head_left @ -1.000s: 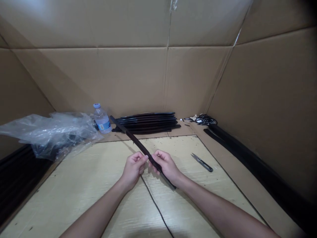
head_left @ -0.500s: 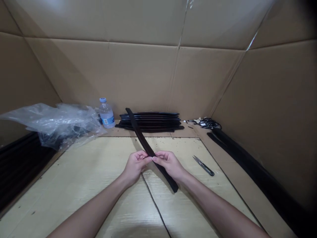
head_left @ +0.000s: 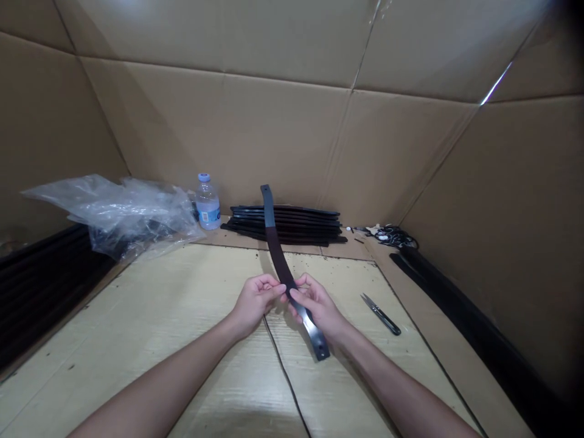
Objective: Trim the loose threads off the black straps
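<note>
Curved strip (head_left: pixel 280 258) pinched by left hand (head_left: pixel 258 304) and right hand (head_left: pixel 319 307).
Stacked strips (head_left: pixel 305 225) partly hidden behind its far end; bottle (head_left: pixel 208 210), plastic bag (head_left: pixel 128 213) seen at left, snips (head_left: pixel 382 315) at right.

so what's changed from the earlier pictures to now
The dark strip has turned: its far end swung right, away from the bottle, and its glossy ends now show. The left hand and right hand still hold it. The bottle, snips and stacked strips stayed put.
</note>
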`<state>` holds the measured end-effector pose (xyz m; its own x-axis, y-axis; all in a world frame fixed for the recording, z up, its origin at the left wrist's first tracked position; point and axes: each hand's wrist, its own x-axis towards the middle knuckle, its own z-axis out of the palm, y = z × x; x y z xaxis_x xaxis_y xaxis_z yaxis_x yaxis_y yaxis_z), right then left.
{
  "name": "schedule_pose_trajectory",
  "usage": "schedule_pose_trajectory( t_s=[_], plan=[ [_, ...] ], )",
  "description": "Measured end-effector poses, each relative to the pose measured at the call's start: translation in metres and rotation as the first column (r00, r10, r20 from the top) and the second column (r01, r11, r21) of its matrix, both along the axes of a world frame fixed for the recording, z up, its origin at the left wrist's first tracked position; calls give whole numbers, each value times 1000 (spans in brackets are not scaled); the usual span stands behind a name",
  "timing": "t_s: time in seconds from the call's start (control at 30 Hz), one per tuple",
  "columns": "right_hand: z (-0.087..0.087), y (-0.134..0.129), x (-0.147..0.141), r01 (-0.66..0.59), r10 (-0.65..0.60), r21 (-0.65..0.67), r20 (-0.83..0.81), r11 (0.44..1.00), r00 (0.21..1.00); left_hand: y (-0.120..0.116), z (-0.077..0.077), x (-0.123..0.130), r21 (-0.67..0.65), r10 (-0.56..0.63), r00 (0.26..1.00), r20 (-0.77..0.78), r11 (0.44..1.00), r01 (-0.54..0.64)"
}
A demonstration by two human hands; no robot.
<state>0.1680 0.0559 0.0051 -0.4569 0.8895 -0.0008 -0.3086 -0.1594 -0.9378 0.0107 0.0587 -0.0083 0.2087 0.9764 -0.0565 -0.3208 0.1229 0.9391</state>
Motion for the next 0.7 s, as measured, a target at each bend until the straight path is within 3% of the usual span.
schedule_pose_trajectory(
  t_s=[0.13, 0.43, 0.6, 0.7],
  plan=[
    [0, 0, -2, 4, -15, -108, -99, 994, 995, 2, -2, -1, 18, 31, 999, 15, 999, -31],
    [-6, -3, -4, 22, -44, -152, -141, 988, 989, 1, 1, 1, 45, 59, 998, -11, 997, -58],
    [-5, -7, -6, -40, 39, -81, -11, 996, 999, 0, -1, 1, 52, 59, 998, -24, 997, -58],
    [-7, -9, -7, -15, 15, -86, 2, 996, 1000, -1, -1, 1, 45, 11, 1000, -5, 999, -11]
  ],
)
